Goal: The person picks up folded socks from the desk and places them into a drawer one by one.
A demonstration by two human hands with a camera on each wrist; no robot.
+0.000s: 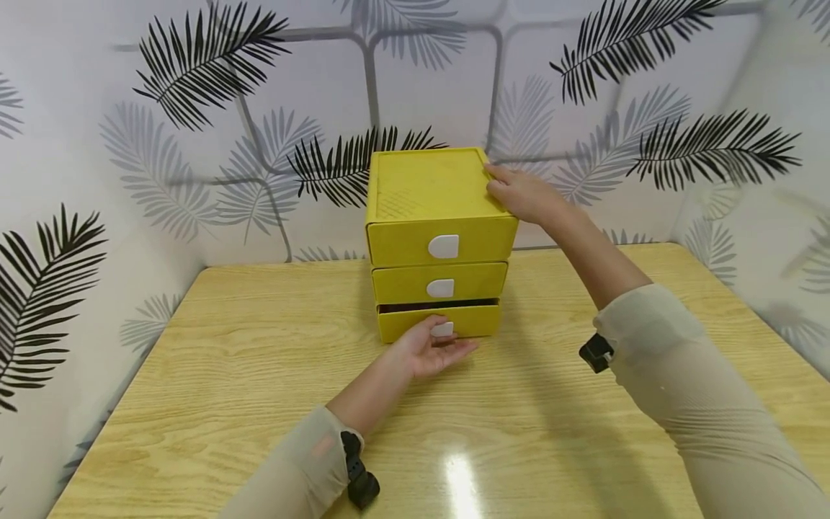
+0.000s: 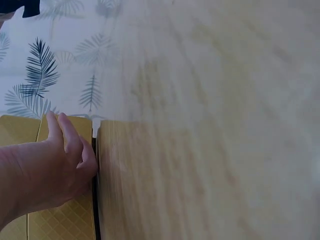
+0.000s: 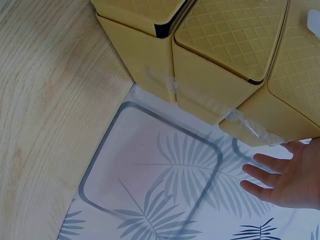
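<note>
A yellow three-drawer storage box (image 1: 431, 184) stands on the table, its bottom drawer (image 1: 476, 321) slightly pulled out with a dark gap above its front. My left hand (image 1: 428, 349) pinches the white handle (image 1: 443, 329) of that drawer, thumb above and index finger below; its other fingers stretch out beneath. In the left wrist view the hand (image 2: 55, 167) covers the handle. My right hand (image 1: 521, 194) rests on the box's upper right edge. The right wrist view shows several spread, fairly straight fingers of this hand (image 3: 295, 180) beside the box's side wall.
Behind the box hangs a white backdrop (image 1: 428, 94) with a leaf pattern, close to the back edge of the wooden table (image 1: 279, 346). Clear tape (image 3: 245, 122) runs along the box's side. The upper two drawers are closed or nearly so.
</note>
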